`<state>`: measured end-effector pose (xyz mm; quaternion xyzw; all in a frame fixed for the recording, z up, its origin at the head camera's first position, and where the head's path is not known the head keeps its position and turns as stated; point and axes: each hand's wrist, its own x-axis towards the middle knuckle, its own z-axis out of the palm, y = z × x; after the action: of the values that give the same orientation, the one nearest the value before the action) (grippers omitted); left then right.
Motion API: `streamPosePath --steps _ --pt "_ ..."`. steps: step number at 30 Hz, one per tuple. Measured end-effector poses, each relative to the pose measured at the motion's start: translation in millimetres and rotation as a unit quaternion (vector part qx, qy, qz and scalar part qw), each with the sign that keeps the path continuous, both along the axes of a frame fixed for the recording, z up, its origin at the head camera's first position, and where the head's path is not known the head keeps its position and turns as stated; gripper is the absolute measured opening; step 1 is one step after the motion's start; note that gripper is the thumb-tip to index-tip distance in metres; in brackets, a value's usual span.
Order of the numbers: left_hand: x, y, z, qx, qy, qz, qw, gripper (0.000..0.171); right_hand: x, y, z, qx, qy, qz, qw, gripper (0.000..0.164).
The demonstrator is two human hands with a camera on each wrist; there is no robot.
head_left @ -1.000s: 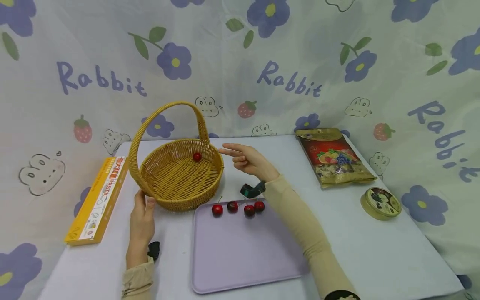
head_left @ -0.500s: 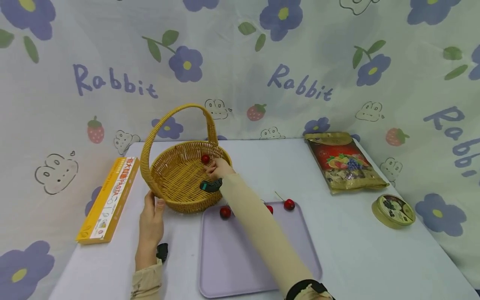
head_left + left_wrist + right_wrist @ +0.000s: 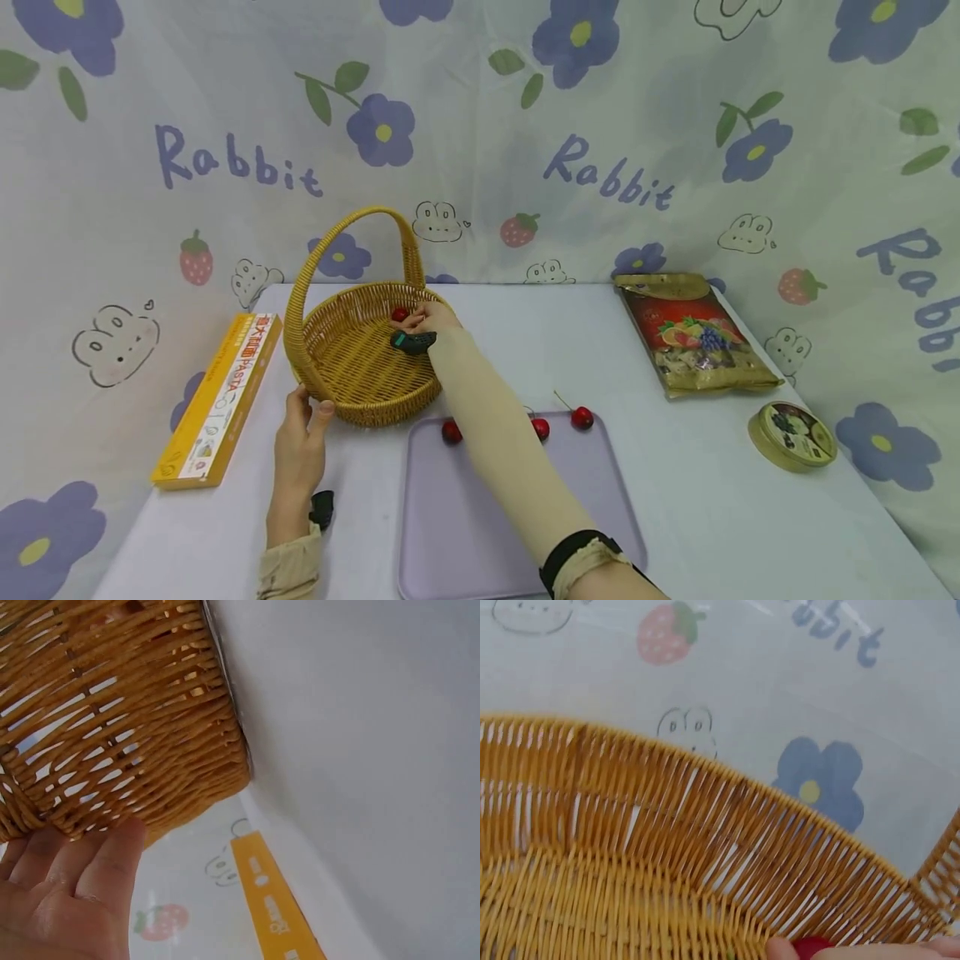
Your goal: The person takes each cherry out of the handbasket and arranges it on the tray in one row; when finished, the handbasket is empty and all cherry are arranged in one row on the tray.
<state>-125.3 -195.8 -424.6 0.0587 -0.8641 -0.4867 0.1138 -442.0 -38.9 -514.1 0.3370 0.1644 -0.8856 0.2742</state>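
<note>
In the head view, a round wicker basket (image 3: pixel 390 408) with a tall arched handle stands at the back left. My left hand (image 3: pixel 300 442) touches its near-left outer side; in the left wrist view, its straight fingers (image 3: pixel 112 870) lie against the weave. My right hand (image 3: pixel 435 318) reaches over the rim into the basket and pinches a red cherry (image 3: pixel 400 314). The right wrist view shows only a sliver of that cherry (image 3: pixel 810 946) between the fingertips. More cherries (image 3: pixel 582 418) lie along the far edge of a lilac tray (image 3: pixel 457 533); my right forearm covers part of that row.
A yellow pasta box (image 3: pixel 217 400) lies left of the basket. At the right are a red and gold food bag (image 3: pixel 697 333) and a round gold tin (image 3: pixel 792 436). A patterned curtain (image 3: pixel 480 125) hangs behind the white table (image 3: pixel 712 508).
My right hand has moved left from outside the basket, over its rim, to the cherry inside. My left hand has stayed at the basket's side. The head view has shifted slightly.
</note>
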Motion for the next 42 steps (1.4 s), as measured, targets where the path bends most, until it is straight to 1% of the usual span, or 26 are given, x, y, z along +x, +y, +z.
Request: streamPosePath --steps 1,2,3,5,6,7,8,9,10,11,13,14,16,18,20,22,24,26,28,30,33,35,36,37,40,42 --pt "0.6 0 0.1 -0.003 0.002 0.002 1.0 0.06 2.9 1 2.2 0.006 0.02 0.007 1.0 0.062" --pt "0.8 1 0.0 -0.007 0.005 0.003 1.0 0.06 5.5 2 3.8 0.009 0.029 0.005 1.0 0.052" --pt "0.8 1 -0.1 -0.01 0.01 0.005 0.9999 0.06 14.3 2 12.4 0.03 0.046 0.006 0.998 0.04" --pt "0.8 2 -0.2 -0.016 0.015 0.009 0.9997 0.059 33.4 5 28.0 0.103 0.101 0.04 0.989 0.013" --pt "0.7 2 -0.3 -0.018 0.018 0.011 0.9996 0.059 45.4 5 38.5 0.126 0.112 0.049 0.984 0.006" --pt "0.7 3 -0.4 -0.018 0.021 0.014 0.9995 0.058 54.0 5 44.7 0.136 0.116 0.053 0.982 0.01" --pt "0.5 3 -0.7 -0.018 0.022 0.017 0.9995 0.057 62.8 3 52.7 0.156 0.104 0.047 0.981 0.012" --pt "0.4 3 -1.0 -0.017 0.024 0.018 0.9994 0.055 76.4 3 64.0 0.174 0.107 0.047 0.978 0.015" --pt "0.0 4 -1.5 -0.018 0.026 0.018 0.9993 0.053 75.6 3 58.2 0.184 0.125 0.058 0.973 0.016" --pt "-0.2 5 -2.0 -0.018 0.029 0.018 0.9992 0.051 74.1 3 52.7 0.189 0.128 0.058 0.972 0.017" --pt "-0.4 6 -2.9 -0.017 0.034 0.015 0.9992 0.047 63.7 -3 36.7 0.178 0.107 0.031 0.978 0.013" --pt "-0.3 6 -3.2 -0.016 0.035 0.013 0.9992 0.045 55.6 -4 23.2 0.172 0.12 0.034 0.977 0.013" --pt "0.5 7 -4.1 -0.015 0.034 0.011 0.9993 0.042 43.7 -4 7.2 0.145 0.128 0.043 0.98 0.013" --pt "2.6 8 -4.5 -0.013 0.028 0.011 0.9995 0.041 59.2 -5 25.5 0.099 0.076 0.014 0.992 0.014" --pt "4.8 9 -5.2 -0.011 0.021 0.009 0.9997 0.042 79.7 -1 45.4 0.078 0.072 0.023 0.994 0.008" --pt "6.8 11 -6.3 -0.012 0.019 0.005 0.9997 0.043 109.5 3 78.3 0.071 0.046 0.009 0.996 0.012" --pt "8.0 13 -7.9 -0.012 0.019 0.003 0.9997 0.044 128.8 7 98.1 0.067 0.037 0.003 0.997 0.012" --pt "8.0 13 -8.9 -0.011 0.024 0.003 0.9997 0.045 141.3 11 112.5 0.053 0.034 0.003 0.998 0.018" --pt "7.0 13 -8.6 -0.009 0.025 0.003 0.9996 0.045 142.8 14 120.3 0.042 0.031 0.011 0.999 0.027" --pt "5.2 12 -6.8 -0.004 0.029 0.002 0.9996 0.046 138.6 17 123.4 0.027 0.037 0.028 0.999 0.034" --pt "2.5 10 -3.8 -0.001 0.031 0.0 0.9995 0.05 131.9 25 124.5 0.027 0.092 0.06 0.994 0.033" --pt "1.2 8 -3.0 -0.002 0.037 0.0 0.9993 0.051 135.2 35 129.1 0.038 0.148 0.081 0.985 0.028" --pt "0.6 7 -2.8 -0.004 0.038 0.001 0.9993 0.051 137.4 42 130.6 0.051 0.181 0.087 0.978 0.026" --pt "0.3 6 -2.4 -0.006 0.04 0.001 0.9992 0.051 140.3 49 132.2 0.062 0.209 0.09 0.972 0.022" --pt "-1.1 2 -1.3 -0.012 0.037 0.006 0.9992 0.051 151.5 73 134.7 0.095 0.263 0.084 0.956 0.014" --pt "-1.7 -2 -0.2 -0.013 0.03 0.011 0.9994 0.052 160.6 89 134.8 0.118 0.281 0.074 0.949 0.018"
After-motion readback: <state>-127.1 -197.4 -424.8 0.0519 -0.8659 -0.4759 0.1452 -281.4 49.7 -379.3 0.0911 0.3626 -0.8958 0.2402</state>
